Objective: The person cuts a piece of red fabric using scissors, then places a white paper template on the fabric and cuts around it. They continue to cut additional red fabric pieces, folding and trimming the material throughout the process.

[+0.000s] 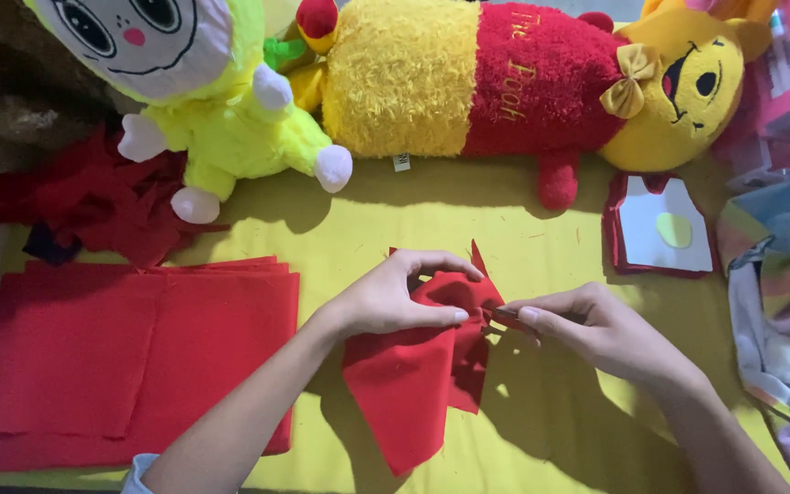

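Fingers of the left hand (386, 297) pinch the gathered red felt piece (432, 357) on the yellow cloth (541, 412), right hand (596, 325) nipping its edge with something small and indistinct, so any slack grip could let the pleats spring open.

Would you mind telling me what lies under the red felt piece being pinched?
The red felt piece lies on a yellow cloth, pinched by left hand and right hand. Anything beneath its middle is covered.
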